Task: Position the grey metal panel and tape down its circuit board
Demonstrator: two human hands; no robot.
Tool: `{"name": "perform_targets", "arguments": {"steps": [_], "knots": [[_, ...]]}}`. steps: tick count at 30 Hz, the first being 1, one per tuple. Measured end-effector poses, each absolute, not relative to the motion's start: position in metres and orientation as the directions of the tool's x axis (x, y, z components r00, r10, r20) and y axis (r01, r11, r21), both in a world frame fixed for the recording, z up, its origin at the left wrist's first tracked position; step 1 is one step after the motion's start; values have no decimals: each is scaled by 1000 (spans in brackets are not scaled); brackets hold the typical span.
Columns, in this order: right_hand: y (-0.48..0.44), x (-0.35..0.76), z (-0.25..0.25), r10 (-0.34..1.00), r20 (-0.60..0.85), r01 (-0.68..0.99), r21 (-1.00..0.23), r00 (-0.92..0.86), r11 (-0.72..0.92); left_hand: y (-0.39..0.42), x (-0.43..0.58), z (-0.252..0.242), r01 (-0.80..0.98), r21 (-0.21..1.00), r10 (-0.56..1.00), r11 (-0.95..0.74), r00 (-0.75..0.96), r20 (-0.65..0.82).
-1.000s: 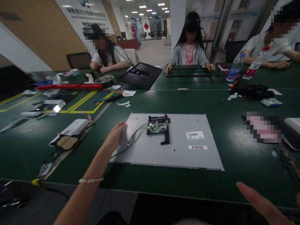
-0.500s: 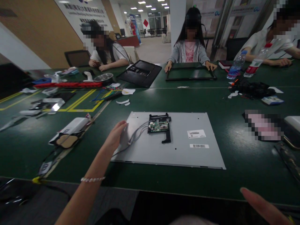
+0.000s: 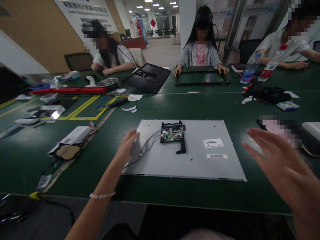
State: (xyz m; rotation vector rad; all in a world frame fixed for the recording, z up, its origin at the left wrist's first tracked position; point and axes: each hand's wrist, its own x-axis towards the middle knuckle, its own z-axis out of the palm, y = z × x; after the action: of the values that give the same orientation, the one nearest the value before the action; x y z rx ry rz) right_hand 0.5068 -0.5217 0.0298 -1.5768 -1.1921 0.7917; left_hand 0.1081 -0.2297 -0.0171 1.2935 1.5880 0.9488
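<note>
A flat grey display panel [image 3: 160, 165] lies back side up on the green table in front of me. On it sit a small green circuit board [image 3: 172, 135] and a black plastic bracket [image 3: 183, 146]. Grey cables [image 3: 147, 144] run from the board toward the panel's lower left. My left hand [image 3: 127, 146] grips the panel's left edge, fingers close together, thumb hidden. To the right of the panel, my right hand [image 3: 280, 166] hangs above the table, blurred, with its fingers apart and nothing in it.
Across the table, a person holds a black frame [image 3: 202, 84]; a black plastic cover [image 3: 146, 78] lies beside it. A taped white pack [image 3: 71, 143] is at left. Bottles [image 3: 251, 68], black bundled material [image 3: 266, 93] and a phone-like item [image 3: 280, 130] are at right.
My right hand has risen from the lower right corner to beside the panel's right edge. The panel and my left hand have shifted slightly right.
</note>
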Motion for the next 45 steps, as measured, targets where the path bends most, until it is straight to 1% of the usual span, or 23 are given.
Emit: {"name": "perform_targets", "arguments": {"steps": [1,4,6,7,10,13,20,26,28,29,31,33,34,37,40,43,45], "knots": [[-508,513,25,943,38,290,-955,331,-63,-230,108,-17,334,926,984,174,-92,-152],[-477,534,0,896,-65,261,-945,440,-196,-229,108,-18,333,927,985,171,-79,-154],[-467,546,-21,888,-149,205,-944,436,-259,-230,108,-18,333,929,987,160,-59,-149],[-465,551,-30,890,-168,180,-947,425,-265,-231,109,-17,333,930,988,156,-48,-148],[-463,559,-49,914,-166,145,-962,370,-233,-235,112,-13,331,931,987,155,-24,-156],[-461,562,-55,924,-165,162,-959,345,-231,-241,117,-10,329,931,987,158,-22,-159],[-465,559,-46,885,-189,158,-947,426,-278,-246,122,-14,331,927,982,176,11,-190],[-469,568,-45,865,-151,271,-912,479,-310,-256,129,-25,310,934,975,177,75,-209],[-468,574,-47,863,-133,320,-892,487,-318,-261,133,-26,338,927,976,161,82,-200],[-467,578,-48,866,-123,351,-879,485,-322,-263,135,-25,375,918,982,131,80,-173],[-461,584,-48,883,-86,449,-836,462,-316,-266,141,-19,478,878,994,6,92,-57],[-449,590,-46,912,-30,583,-761,408,-285,-267,151,-10,560,812,980,-164,189,68],[-441,592,-45,929,-2,646,-717,371,-260,-267,157,-5,572,785,959,-237,267,94],[-414,594,-46,966,66,769,-619,250,-157,-262,181,5,533,762,853,-367,519,47],[-391,597,-56,970,100,826,-547,222,-133,-252,206,7,445,773,715,-452,699,17],[-383,602,-73,969,85,843,-515,230,-155,-242,223,2,376,787,613,-489,790,3],[-384,605,-83,966,93,849,-502,241,-163,-237,228,-3,361,789,589,-496,808,1]]}}
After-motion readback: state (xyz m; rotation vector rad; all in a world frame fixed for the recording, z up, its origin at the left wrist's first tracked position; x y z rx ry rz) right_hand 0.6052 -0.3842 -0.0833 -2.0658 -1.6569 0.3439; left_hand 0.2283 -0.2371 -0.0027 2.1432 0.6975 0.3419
